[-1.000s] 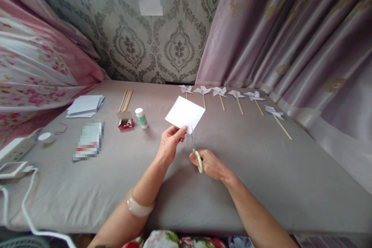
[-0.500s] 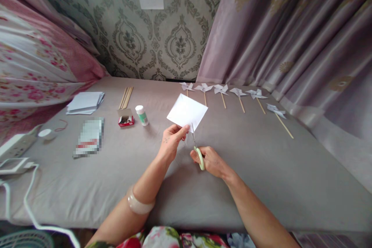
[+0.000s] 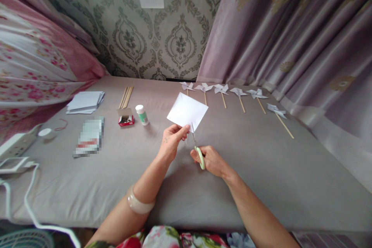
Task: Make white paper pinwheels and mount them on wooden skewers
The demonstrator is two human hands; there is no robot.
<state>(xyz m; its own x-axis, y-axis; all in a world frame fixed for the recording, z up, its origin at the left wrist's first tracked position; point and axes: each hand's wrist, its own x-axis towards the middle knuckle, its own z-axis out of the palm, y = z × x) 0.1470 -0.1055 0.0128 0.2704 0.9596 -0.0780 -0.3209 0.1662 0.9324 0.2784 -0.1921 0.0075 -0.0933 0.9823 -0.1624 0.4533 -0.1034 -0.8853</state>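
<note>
A square sheet of white paper (image 3: 187,110) is pinched at its near corner by my left hand (image 3: 173,139), thumb on top. My right hand (image 3: 211,161) grips scissors (image 3: 200,158) with pale green handles. Their blades lie at the paper's near corner, just right of my left thumb. Whether the blades are fully closed is too small to tell. Beyond the paper, several white paper pinwheels (image 3: 221,89) on wooden sticks lie in a row toward the back right.
On the left lie a stack of paper (image 3: 85,102), wooden sticks (image 3: 126,97), a small red box (image 3: 126,120) of small items, a white-and-green bottle (image 3: 142,115) and a blurred packet (image 3: 89,137). A power strip (image 3: 17,145) with white cables sits at the left edge.
The view has shifted slightly, moving the table things a little up in the picture. Both hands keep their grip, and the scissors stay at the paper's near corner.
</note>
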